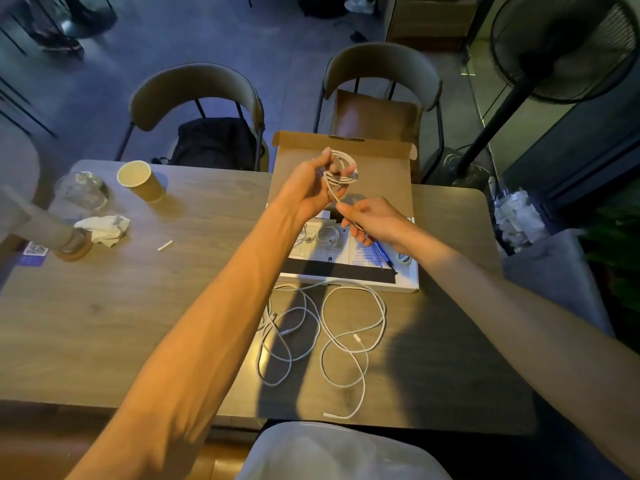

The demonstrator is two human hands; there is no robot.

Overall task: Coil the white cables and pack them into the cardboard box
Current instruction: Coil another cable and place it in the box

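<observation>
1. Head view: a wooden worktop [104, 323] fills the scene, with two chairs [194, 95] at its far edge
2. One cardboard box [408, 282] sits at the far middle of the worktop, its lid open and standing up on the side away from the person; the printed sheets inside are too small to read
3. Loose white cables [346, 334] lie in overlapping loops just in front of the box, seemingly two, though the count is unsure; one plug end points at the near edge
4. The left hand [311, 192], above the box, has its fingers curled through one coil [343, 168] of white cable, whose tail runs down toward the person
5. The right hand [377, 223] pinches that tail between thumb and fingers
6. One paper cup [140, 180] stands far left
7. One small coiled cable [329, 234] lies inside the box
</observation>
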